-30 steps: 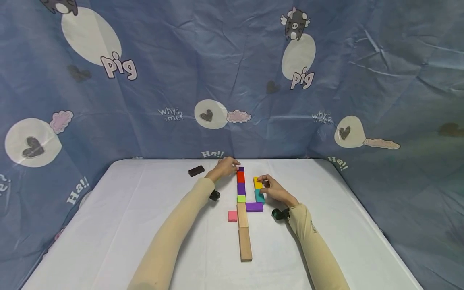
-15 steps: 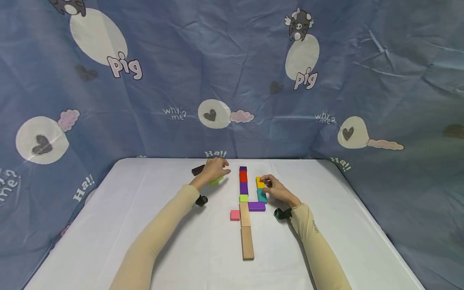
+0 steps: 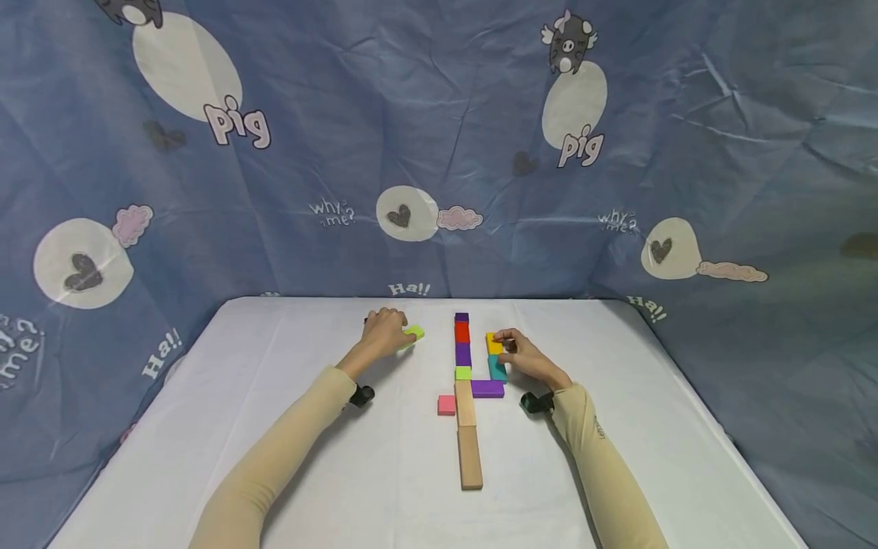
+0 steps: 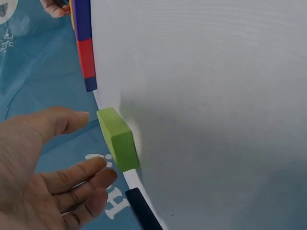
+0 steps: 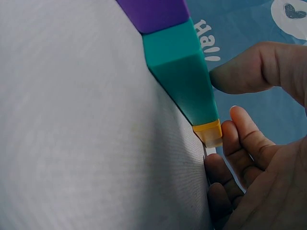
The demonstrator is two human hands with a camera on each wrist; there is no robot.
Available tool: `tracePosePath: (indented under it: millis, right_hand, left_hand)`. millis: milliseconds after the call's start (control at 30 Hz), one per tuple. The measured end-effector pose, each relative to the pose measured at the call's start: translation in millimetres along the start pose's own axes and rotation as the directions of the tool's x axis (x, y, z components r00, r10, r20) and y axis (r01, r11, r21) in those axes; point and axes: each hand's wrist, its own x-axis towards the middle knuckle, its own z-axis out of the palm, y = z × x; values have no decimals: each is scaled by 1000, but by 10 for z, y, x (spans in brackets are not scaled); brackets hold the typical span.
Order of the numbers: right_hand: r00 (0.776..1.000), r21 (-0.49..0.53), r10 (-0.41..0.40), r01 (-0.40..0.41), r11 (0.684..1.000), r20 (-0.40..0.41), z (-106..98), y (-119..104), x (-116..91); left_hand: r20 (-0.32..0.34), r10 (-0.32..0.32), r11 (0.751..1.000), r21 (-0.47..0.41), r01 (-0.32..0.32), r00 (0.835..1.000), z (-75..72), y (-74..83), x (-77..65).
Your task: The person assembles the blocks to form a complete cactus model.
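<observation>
In the left wrist view a lime-green block (image 4: 117, 139) lies between the spread thumb and fingers of my left hand (image 3: 386, 332); a gap shows and no grip is visible. A dark block (image 4: 143, 210) lies just past it, mostly covered by this hand in the head view. My right hand (image 3: 531, 358) hovers at the yellow block (image 3: 494, 343) and the teal block (image 3: 497, 367), its thumb by the teal one and its fingertips by the yellow one. Whether they touch cannot be told. Its fingers are loosely bent, gripping nothing.
Down the table (image 3: 384, 473) runs a row: dark purple block (image 3: 462, 317), red block (image 3: 463, 332), purple block (image 3: 463, 354), small green block (image 3: 463, 373), two wooden blocks (image 3: 469, 457). A pink block (image 3: 446, 405) sits left of it; another purple block (image 3: 488, 389) sits right.
My left hand has left the far end of the row and moved left to the lime-green block, now covering much of the dark block. The right hand has hardly moved.
</observation>
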Motion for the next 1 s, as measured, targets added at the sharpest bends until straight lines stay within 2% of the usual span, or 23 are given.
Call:
tracePosePath:
  millis: [133,400,500,633,767,900,1000]
  right_hand:
    - [1000,-5,1,-1,1000,3,-10,-2,0]
    - [1000,22,8,-9,1000,11,-6,21,7]
    - [1000,13,1,-1,1000,11,0,28,10]
    - [1000,12,-6,6,1000,10,8,27,7]
    - [1000,33,1,-1,999,10,7,18,-2]
    - [1000,25,-1,1,1000,14,6,17,-2]
    - [1000,23,0,0,1000,11,-2,20,4]
  left_hand:
    - [14,-16,1000,-6,16,1000,-13,-14,-44]
    - [-11,-5,996,-89,4,1000,32,-64,-34]
    - [1,-1,991,-131,1,1000,46,-98,-16]
    - [71,53,983,-181,-39,996,38,-175,19]
    - [130,122,969,-230,-90,984,14,-259,56]
    - [141,148,960,-258,-108,979,-3,-289,59]
    - [124,159,956,-266,-122,979,-9,-274,45]
